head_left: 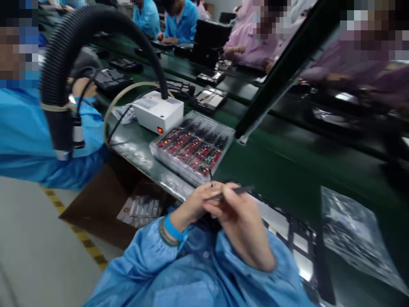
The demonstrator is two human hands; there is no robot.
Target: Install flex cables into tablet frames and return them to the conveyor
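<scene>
My two hands meet in front of my chest, at the near edge of the bench. The fingers of my right hand [244,219] are closed round dark tweezers [239,190], whose tip points left toward my other hand. My left hand [196,200], with a blue band at its wrist, pinches a small black part [211,175] that sticks up above the fingers; its exact kind is too small to tell. Just beyond them stands a clear compartment box [153,149] of small red and black electronic parts. A black frame with pale panels [292,230] lies partly behind my right arm.
A white box with a lit red switch [156,111] and a black flexible hose [105,19] stand at the left. A plastic bag of dark parts [354,234] lies right on the green bench [271,166]. A co-worker's blue sleeve [47,136] is close by, above an open carton [99,204].
</scene>
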